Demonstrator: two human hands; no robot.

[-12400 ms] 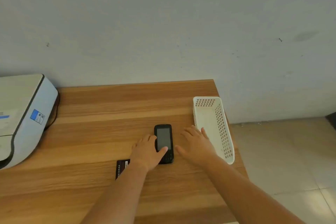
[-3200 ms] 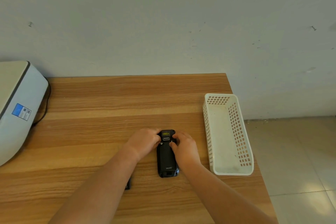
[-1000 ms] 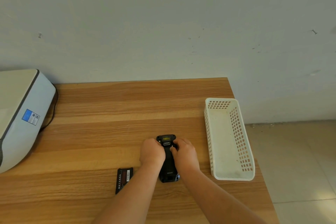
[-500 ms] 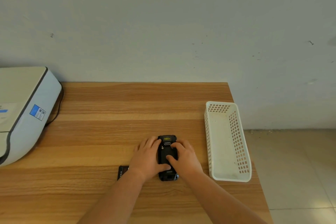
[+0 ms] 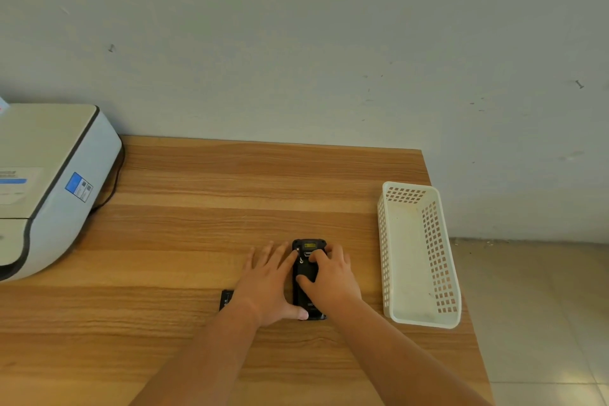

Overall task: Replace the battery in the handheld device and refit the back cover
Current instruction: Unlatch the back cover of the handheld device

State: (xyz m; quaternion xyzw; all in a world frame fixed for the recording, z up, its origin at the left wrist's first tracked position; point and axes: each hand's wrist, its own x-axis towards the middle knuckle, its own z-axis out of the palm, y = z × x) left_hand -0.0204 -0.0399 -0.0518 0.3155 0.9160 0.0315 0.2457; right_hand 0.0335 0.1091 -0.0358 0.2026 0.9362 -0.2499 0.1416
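Observation:
A black handheld device (image 5: 307, 269) lies face down on the wooden table (image 5: 197, 208), its back cover up and a small yellow label at its far end. My left hand (image 5: 268, 283) lies flat against its left side, fingers spread, thumb at the near end. My right hand (image 5: 331, 277) rests on the back cover, fingertips at the far end and thumb pressing the middle. A black battery (image 5: 226, 298) lies on the table left of my left wrist, mostly hidden.
A white perforated plastic basket (image 5: 418, 254) stands to the right, near the table's right edge. A white printer (image 5: 43, 181) with a black cable sits at the far left. The wall runs behind the table; tiled floor lies beyond the right edge.
Over the last second both hands went from gripping the device's sides to lying flatter on it. My left fingers spread out and my right thumb moved onto the back cover.

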